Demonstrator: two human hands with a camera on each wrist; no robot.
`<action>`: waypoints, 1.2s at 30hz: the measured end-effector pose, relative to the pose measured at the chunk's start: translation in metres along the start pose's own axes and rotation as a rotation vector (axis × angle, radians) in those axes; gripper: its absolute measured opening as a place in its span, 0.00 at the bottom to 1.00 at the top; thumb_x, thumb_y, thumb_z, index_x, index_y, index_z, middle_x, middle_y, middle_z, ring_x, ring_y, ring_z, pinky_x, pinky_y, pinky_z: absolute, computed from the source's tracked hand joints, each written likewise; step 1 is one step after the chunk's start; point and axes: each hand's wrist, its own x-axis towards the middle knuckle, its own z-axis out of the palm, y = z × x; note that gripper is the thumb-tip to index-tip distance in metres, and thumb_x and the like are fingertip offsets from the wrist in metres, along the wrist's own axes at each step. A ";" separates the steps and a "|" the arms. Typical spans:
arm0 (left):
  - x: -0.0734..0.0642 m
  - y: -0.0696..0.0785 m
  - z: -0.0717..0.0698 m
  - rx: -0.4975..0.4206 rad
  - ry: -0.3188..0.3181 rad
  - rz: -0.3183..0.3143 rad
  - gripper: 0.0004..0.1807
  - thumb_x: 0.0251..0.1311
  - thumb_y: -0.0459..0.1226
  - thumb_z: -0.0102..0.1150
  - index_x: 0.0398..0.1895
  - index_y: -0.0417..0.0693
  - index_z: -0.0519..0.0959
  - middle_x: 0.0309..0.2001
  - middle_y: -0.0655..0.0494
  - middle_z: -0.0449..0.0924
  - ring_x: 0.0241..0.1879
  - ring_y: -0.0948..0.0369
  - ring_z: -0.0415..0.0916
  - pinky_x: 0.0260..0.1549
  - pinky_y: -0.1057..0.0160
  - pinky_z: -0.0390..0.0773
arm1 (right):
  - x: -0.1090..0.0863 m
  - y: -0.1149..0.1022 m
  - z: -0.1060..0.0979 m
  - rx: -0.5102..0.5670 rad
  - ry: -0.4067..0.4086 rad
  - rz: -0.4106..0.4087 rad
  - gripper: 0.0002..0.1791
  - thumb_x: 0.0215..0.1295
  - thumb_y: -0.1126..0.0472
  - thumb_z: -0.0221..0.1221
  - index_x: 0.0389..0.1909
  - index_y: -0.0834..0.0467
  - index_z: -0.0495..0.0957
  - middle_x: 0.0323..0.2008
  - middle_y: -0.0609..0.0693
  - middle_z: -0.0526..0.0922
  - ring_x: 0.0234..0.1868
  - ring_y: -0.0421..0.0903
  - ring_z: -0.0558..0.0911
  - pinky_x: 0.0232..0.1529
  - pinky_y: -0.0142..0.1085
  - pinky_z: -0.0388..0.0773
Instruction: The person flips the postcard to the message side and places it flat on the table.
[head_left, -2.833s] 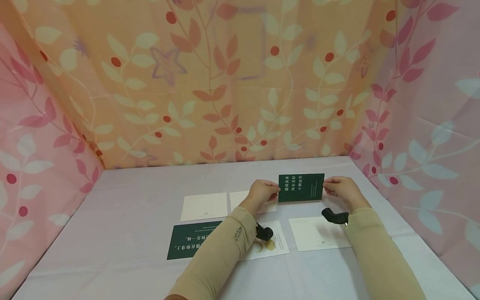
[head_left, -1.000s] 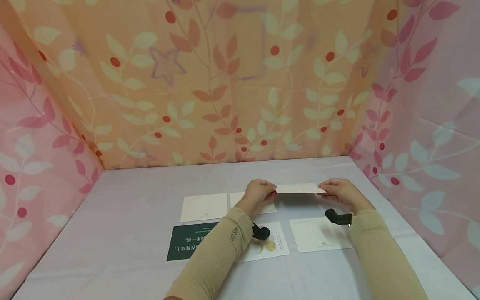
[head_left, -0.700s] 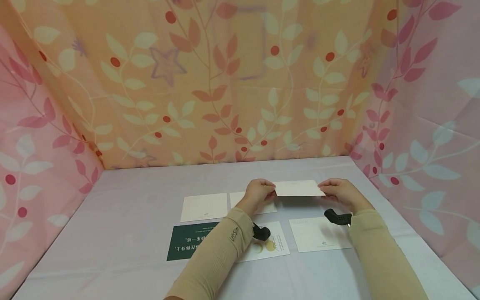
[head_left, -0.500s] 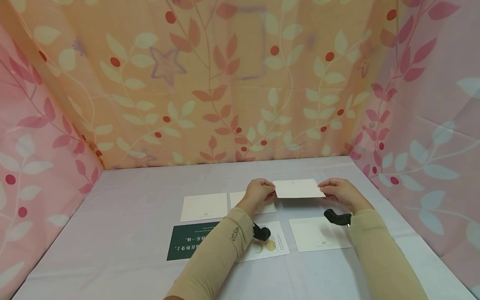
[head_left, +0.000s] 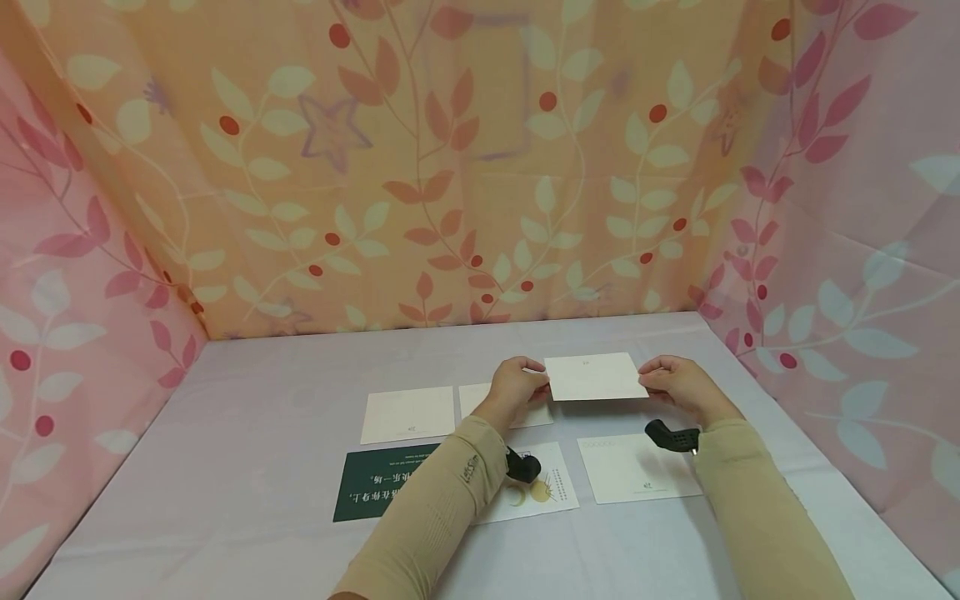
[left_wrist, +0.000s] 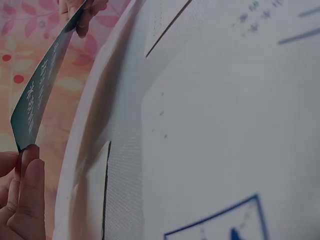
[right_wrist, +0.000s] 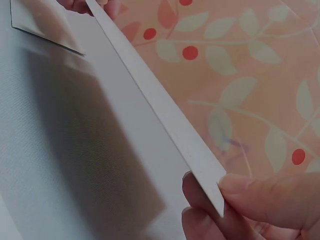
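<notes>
A postcard (head_left: 596,377) is held up off the table between both hands, its cream side with a small mark facing the head camera. In the left wrist view the green side of this postcard (left_wrist: 42,82) shows, with white writing. My left hand (head_left: 517,387) pinches its left end between thumb and fingers. At its right end my right hand (head_left: 682,385) pinches the corner, thumb on top and fingers beneath, as the right wrist view shows. The card's shadow falls on the white cloth below.
Cream cards (head_left: 408,414) lie left of the hands, one partly behind the left hand. Nearer are a green card (head_left: 375,483) with white writing, a white card with a sun drawing (head_left: 551,487) and a cream card (head_left: 630,471). Patterned curtains (head_left: 450,167) enclose the table.
The postcard's green side faced the head camera at first. Both hands have turned it over through edge-on, and its cream side has tilted steadily further into view. The cards on the table have stayed put.
</notes>
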 end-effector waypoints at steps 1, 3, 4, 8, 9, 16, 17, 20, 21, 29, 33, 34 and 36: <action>0.000 0.000 0.000 0.004 0.003 0.000 0.06 0.52 0.26 0.58 0.35 0.37 0.77 0.25 0.49 0.79 0.24 0.61 0.78 0.34 0.58 0.80 | 0.000 0.000 0.000 -0.002 0.003 0.002 0.17 0.62 0.58 0.57 0.46 0.67 0.71 0.31 0.48 0.77 0.33 0.43 0.76 0.36 0.30 0.77; 0.001 -0.001 0.001 0.006 0.008 -0.006 0.05 0.53 0.26 0.57 0.33 0.37 0.77 0.25 0.49 0.79 0.24 0.61 0.78 0.33 0.59 0.80 | 0.000 0.000 0.001 -0.001 0.005 0.006 0.17 0.62 0.59 0.57 0.46 0.68 0.71 0.31 0.48 0.77 0.33 0.43 0.76 0.37 0.31 0.77; 0.001 -0.001 0.001 0.007 0.011 -0.010 0.04 0.53 0.27 0.57 0.33 0.37 0.77 0.25 0.49 0.78 0.25 0.60 0.78 0.32 0.59 0.80 | 0.000 0.000 0.002 0.003 0.005 0.006 0.17 0.62 0.59 0.56 0.46 0.68 0.71 0.31 0.48 0.77 0.33 0.43 0.76 0.37 0.31 0.77; 0.001 -0.001 0.002 0.003 0.017 -0.033 0.03 0.54 0.28 0.57 0.32 0.37 0.79 0.26 0.49 0.79 0.26 0.61 0.78 0.32 0.61 0.80 | 0.000 0.001 0.003 0.013 0.010 0.014 0.16 0.62 0.61 0.56 0.46 0.69 0.72 0.31 0.48 0.78 0.32 0.42 0.76 0.37 0.31 0.77; 0.001 0.000 0.002 -0.005 0.018 -0.042 0.03 0.55 0.28 0.56 0.32 0.37 0.79 0.26 0.49 0.79 0.26 0.60 0.78 0.32 0.60 0.80 | 0.000 0.002 0.003 0.016 0.008 0.012 0.16 0.62 0.61 0.56 0.45 0.70 0.72 0.32 0.48 0.77 0.32 0.42 0.76 0.37 0.31 0.77; 0.001 -0.002 0.003 0.012 -0.011 -0.090 0.07 0.57 0.32 0.54 0.33 0.37 0.79 0.28 0.51 0.79 0.30 0.58 0.79 0.34 0.61 0.80 | 0.001 0.004 0.005 0.033 0.017 0.007 0.15 0.62 0.64 0.56 0.44 0.71 0.71 0.31 0.48 0.77 0.31 0.40 0.77 0.35 0.29 0.77; 0.000 -0.002 0.003 0.013 -0.014 -0.098 0.07 0.57 0.32 0.54 0.33 0.37 0.79 0.28 0.51 0.79 0.30 0.58 0.79 0.34 0.62 0.80 | 0.001 0.004 0.005 0.037 0.018 0.007 0.15 0.62 0.64 0.56 0.44 0.71 0.72 0.31 0.48 0.78 0.31 0.40 0.77 0.35 0.29 0.77; 0.000 -0.003 0.003 0.023 -0.015 -0.112 0.07 0.58 0.33 0.54 0.33 0.38 0.79 0.28 0.50 0.80 0.30 0.58 0.79 0.32 0.64 0.80 | 0.001 0.004 0.006 0.035 0.017 0.006 0.15 0.62 0.65 0.55 0.44 0.71 0.71 0.31 0.48 0.78 0.31 0.41 0.77 0.36 0.31 0.78; 0.000 -0.004 0.003 0.025 -0.015 -0.113 0.07 0.58 0.33 0.54 0.34 0.37 0.79 0.29 0.50 0.80 0.30 0.58 0.79 0.32 0.64 0.80 | 0.002 0.004 0.006 0.035 0.024 0.014 0.14 0.62 0.65 0.56 0.44 0.71 0.72 0.31 0.49 0.78 0.31 0.41 0.77 0.37 0.31 0.78; 0.000 -0.005 0.003 0.065 -0.025 -0.110 0.10 0.59 0.34 0.52 0.37 0.35 0.79 0.31 0.47 0.82 0.29 0.60 0.80 0.30 0.67 0.80 | 0.001 0.005 0.006 0.016 0.045 0.075 0.15 0.62 0.62 0.56 0.45 0.68 0.72 0.35 0.53 0.76 0.35 0.46 0.75 0.39 0.34 0.77; -0.001 -0.004 0.004 0.065 -0.015 -0.146 0.10 0.59 0.34 0.53 0.38 0.36 0.79 0.32 0.47 0.82 0.28 0.60 0.80 0.29 0.67 0.79 | 0.001 0.006 0.007 0.024 0.048 0.084 0.14 0.62 0.64 0.56 0.45 0.69 0.73 0.36 0.53 0.77 0.34 0.45 0.76 0.39 0.34 0.78; -0.001 -0.004 0.004 0.061 -0.011 -0.154 0.10 0.59 0.34 0.54 0.38 0.36 0.78 0.32 0.46 0.82 0.28 0.60 0.80 0.29 0.67 0.79 | 0.002 0.006 0.007 0.028 0.045 0.085 0.14 0.62 0.64 0.56 0.45 0.69 0.73 0.35 0.52 0.77 0.34 0.45 0.76 0.39 0.34 0.78; -0.002 -0.005 0.004 0.061 -0.002 -0.170 0.09 0.58 0.34 0.54 0.38 0.36 0.78 0.33 0.46 0.82 0.29 0.59 0.81 0.30 0.67 0.80 | 0.002 0.006 0.008 0.036 0.042 0.090 0.15 0.61 0.65 0.56 0.46 0.69 0.73 0.34 0.51 0.78 0.33 0.44 0.76 0.39 0.34 0.78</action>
